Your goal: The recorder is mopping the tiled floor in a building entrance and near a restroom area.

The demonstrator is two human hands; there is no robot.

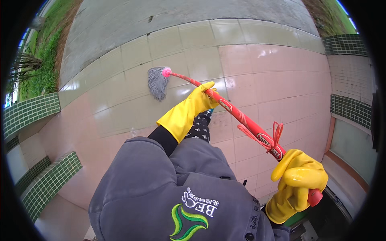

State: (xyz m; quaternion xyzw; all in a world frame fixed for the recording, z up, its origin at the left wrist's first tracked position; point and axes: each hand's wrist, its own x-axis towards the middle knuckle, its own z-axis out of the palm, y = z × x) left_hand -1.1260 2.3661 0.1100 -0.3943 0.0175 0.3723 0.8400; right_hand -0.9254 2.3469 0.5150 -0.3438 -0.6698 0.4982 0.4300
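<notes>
A string mop with a red handle (241,116) slants across the view from upper left to lower right. Its grey yarn head (158,82), joined by a pink collar (166,72), lies on the tiled floor. My left hand (200,101), in a yellow rubber glove, grips the handle's middle part. Near the handle's top end, my right hand (297,180), gloved in yellow too, is closed around it, and the red end cap (315,197) pokes out past the fist. A red string (270,143) is tied on the handle just below my right hand.
Shiny beige and pink tiles (280,63) make up the floor, with grey concrete paving (120,27) beyond. Low ledges with green mosaic tiles (31,111) stand at the left, and similar mosaic bands (351,108) run along the right wall. Grass (45,66) grows at the upper left.
</notes>
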